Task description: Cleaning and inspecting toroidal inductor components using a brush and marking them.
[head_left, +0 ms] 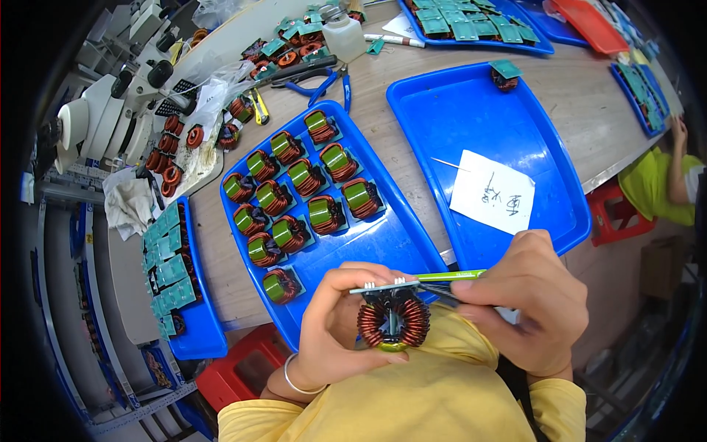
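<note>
The left hand (335,331) is closed around a copper-wound toroidal coil (392,322), thumb below and fingers curled over the far side, holding it close to the person's chest with its small green base board (383,286) turned upward. The right hand (523,302) is pinched shut on a slim green-handled tool (449,276), whose dark tip meets the coil just under the board's right edge.

Behind the hands, on the tabletop (574,96), a blue tray (383,236) holds rows of similar coils with green tape (309,195), and a second blue tray (471,110) to its right carries a paper slip (492,191) and a single coil (505,76) at its far corner.

The likeliest trouble seems to be the tool tip slipping off the board edge: it could scrape the enamel on the copper turns or bend the short pins standing on the board. The coil is held in the air, supported only by the fingers, so a hard push from the tool could twist it in the grip or drop it into the lap. The left fingertips also sit near the tip's line of travel.
</note>
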`<state>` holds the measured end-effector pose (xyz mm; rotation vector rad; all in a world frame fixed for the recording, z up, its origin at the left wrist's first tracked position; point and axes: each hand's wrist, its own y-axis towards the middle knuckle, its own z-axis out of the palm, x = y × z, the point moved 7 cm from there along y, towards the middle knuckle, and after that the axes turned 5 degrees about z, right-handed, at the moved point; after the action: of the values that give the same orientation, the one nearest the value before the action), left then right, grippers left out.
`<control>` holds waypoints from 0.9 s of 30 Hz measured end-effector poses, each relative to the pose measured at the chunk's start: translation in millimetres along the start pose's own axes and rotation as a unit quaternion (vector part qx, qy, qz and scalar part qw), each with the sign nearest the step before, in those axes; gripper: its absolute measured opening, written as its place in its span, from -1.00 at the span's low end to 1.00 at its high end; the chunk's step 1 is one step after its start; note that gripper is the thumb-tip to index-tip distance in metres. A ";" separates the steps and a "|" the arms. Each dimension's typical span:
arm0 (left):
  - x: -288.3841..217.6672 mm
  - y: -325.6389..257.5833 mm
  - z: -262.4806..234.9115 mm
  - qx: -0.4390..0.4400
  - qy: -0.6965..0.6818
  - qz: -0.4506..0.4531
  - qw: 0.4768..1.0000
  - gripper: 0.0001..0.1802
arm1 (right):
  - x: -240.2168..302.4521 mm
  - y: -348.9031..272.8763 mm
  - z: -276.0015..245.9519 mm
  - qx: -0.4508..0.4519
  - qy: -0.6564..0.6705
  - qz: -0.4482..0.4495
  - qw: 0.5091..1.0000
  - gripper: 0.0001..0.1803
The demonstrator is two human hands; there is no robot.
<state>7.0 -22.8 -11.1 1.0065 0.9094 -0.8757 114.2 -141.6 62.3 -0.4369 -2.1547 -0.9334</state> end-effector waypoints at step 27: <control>0.2 -1.5 3.8 -0.027 -0.091 -0.041 0.995 -0.03 | -22.3 -13.0 -3.1 0.001 0.153 0.068 0.986 -0.68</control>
<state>6.5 -26.9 -10.8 0.8333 0.8188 -0.9904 123.6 -153.1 41.0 -0.4071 -1.8245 -0.8615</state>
